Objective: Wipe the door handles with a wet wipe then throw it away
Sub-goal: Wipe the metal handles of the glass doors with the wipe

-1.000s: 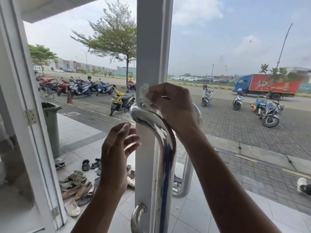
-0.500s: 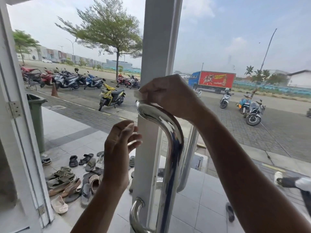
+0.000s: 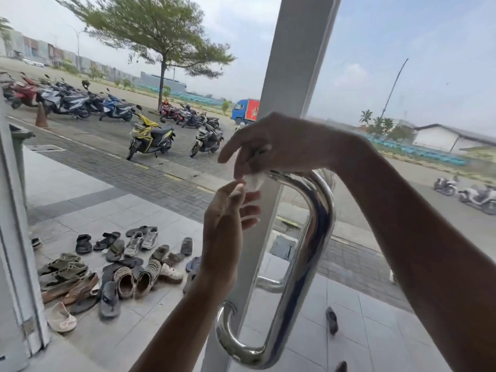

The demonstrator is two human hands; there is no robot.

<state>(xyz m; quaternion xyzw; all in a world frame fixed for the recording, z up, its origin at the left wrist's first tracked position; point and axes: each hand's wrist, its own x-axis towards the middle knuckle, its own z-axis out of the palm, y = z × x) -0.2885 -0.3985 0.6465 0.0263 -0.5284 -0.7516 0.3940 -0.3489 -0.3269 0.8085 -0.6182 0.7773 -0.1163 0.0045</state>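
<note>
**Fingertips meet on the wipe at the top bend of the handle**

Fingertips of the right hand are pinched together on the wet wipe, a small white wad at the top end of the door handle, where the chrome tube curves into the door frame. The index finger sticks out straight towards 9 o'clock, clear of the wad. From 7 o'clock the left hand rises, palm to the frame, thumb tip touching the wipe's lower edge and the other fingers loosely spread apart below it. I judge this to be a handover or a refolding of the wipe, since both hands meet on it rather than on the tube.

Beyond the glass, at 6 o'clock of the wad, the outer handle shows only its lower arm. A green bin stands at 9 o'clock by the hinge post, a likely spot for disposal. Shoes lie scattered on the tiles at 8 o'clock.
</note>
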